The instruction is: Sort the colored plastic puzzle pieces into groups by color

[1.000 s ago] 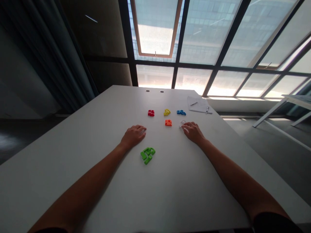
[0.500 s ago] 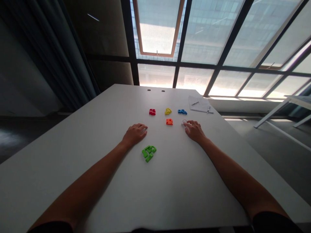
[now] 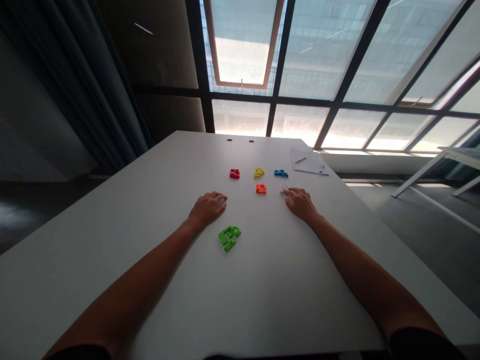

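Note:
My left hand (image 3: 208, 206) rests on the white table with its fingers loosely stretched and nothing in them. Close to it, toward me, lies a cluster of green block pieces (image 3: 229, 237). My right hand (image 3: 300, 203) lies palm down, fingers extended; its fingertips reach a small whitish piece or group of pieces (image 3: 283, 189), partly covered by them. Left of that is an orange block cluster (image 3: 261, 189). Behind, in a row, sit red blocks (image 3: 234, 173), yellow blocks (image 3: 258, 172) and blue blocks (image 3: 281, 173).
On the table (image 3: 262, 295), paper sheets (image 3: 305, 161) with a pen (image 3: 300, 160) lie at the far right edge. Two round cable holes are near the far edge. Tall windows stand behind, a dark curtain (image 3: 86, 75) at left, another white table (image 3: 461, 157) at right.

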Motion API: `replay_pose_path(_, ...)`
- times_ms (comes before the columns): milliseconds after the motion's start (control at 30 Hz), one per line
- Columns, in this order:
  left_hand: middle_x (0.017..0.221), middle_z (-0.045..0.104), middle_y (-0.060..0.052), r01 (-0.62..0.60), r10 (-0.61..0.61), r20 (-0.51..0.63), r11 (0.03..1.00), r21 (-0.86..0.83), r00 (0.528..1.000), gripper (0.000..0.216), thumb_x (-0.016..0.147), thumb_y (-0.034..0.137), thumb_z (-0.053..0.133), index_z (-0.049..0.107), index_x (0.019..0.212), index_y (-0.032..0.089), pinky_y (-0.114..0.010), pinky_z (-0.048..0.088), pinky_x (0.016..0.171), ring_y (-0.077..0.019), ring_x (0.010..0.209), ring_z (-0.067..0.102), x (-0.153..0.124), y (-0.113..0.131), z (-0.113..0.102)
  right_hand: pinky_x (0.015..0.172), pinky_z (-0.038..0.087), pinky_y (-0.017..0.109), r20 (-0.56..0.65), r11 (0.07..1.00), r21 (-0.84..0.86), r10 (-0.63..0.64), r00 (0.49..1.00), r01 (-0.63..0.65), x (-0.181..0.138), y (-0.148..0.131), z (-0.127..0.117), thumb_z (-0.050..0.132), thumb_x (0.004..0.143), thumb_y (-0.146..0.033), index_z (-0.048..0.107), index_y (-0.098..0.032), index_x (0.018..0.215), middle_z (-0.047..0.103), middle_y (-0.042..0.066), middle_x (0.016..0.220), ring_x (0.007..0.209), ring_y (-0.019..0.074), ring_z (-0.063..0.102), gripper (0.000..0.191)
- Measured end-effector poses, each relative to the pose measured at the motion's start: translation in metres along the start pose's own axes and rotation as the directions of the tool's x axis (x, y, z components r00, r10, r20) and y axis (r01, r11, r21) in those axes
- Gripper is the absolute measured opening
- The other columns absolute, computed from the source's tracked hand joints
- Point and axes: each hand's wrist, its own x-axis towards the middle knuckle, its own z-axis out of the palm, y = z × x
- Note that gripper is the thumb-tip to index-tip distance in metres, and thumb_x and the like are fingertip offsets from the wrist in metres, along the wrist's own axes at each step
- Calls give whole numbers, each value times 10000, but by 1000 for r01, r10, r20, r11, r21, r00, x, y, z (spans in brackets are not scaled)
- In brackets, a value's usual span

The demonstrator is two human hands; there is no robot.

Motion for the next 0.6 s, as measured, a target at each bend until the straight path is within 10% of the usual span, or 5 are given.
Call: replay_pose_path(600, 1489, 827, -133, 6, -6, 21, 1000, -14, 1000, 379, 1099, 349, 644, 853, 1408, 284, -552, 619, 1190, -361, 1369, 763, 0, 2, -4, 1238, 528, 568, -46, 1000, 21, -4, 999, 5, 1, 3, 4, 578, 1137, -301, 762, -222, 1590, 639, 167, 1750, 1552, 404, 583, 495)
